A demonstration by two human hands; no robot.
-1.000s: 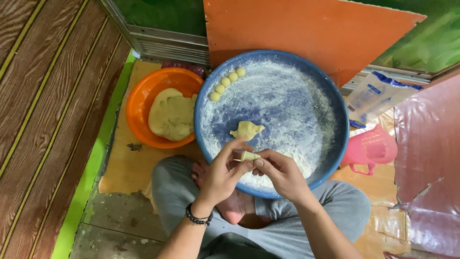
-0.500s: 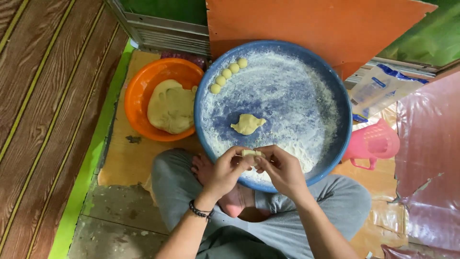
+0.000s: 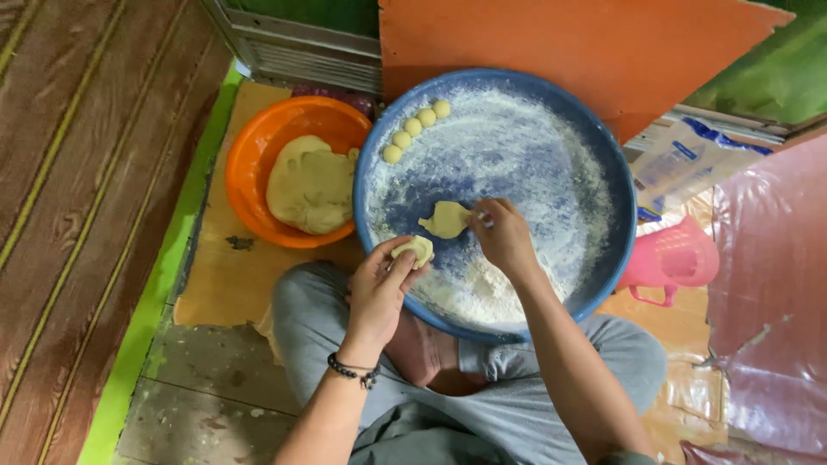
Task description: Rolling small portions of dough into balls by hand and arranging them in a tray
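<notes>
- The left hand (image 3: 379,288), a dark bead bracelet (image 3: 351,370) at its wrist, pinches a small pale dough piece (image 3: 414,251) between thumb and fingertips, right at the near rim of the tray.
- The right hand (image 3: 504,237) reaches out over the tray, fingertips closed on the edge of a flattened dough sheet (image 3: 446,219); whether it is gripping or only pressing is hard to judge from above.
- That sheet is thin, yellowish and irregular in outline, lying flat on the flour just beyond the small piece.
- The tray (image 3: 603,155) is round, blue and shallow, its floor dusted with white flour that piles thicker near the person's lap.
- Four little dough balls (image 3: 417,130), smooth and round, sit in a row along the tray's far left rim.
- Just left of the tray stands an orange plastic bowl (image 3: 250,164) holding a big soft lump of dough (image 3: 310,183).
- To the right stands a pink plastic jug (image 3: 676,258), beside a pink plastic sheet.
- The person sits cross-legged in grey trousers (image 3: 551,387), the tray resting against their knees.
</notes>
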